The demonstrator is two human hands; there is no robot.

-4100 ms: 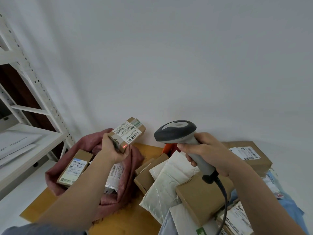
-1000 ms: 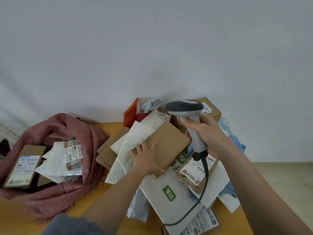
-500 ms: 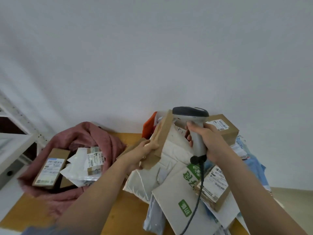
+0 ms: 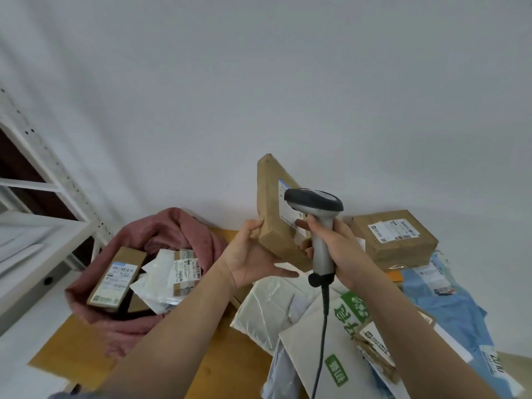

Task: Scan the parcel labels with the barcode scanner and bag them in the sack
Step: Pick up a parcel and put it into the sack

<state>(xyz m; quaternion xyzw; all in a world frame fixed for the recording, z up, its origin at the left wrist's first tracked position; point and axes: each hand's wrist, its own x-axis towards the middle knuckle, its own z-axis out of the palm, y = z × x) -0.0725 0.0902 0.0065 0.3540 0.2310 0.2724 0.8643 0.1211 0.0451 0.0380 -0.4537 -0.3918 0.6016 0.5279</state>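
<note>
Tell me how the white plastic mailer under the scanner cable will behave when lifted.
The white plastic mailer looks creased and thin, so it probably flops. Its glossy film may be slippery. It lies flat, so it is likely light.

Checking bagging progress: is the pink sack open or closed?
Open. The sack's mouth gapes, showing a labelled box and other parcels inside.

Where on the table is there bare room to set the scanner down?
Bare tabletop shows between the pink sack and the white mailers, under the left forearm, and at the near left corner beside the sack. Right of that it is crowded: mailers, brown boxes and blue bags overlap.
</note>
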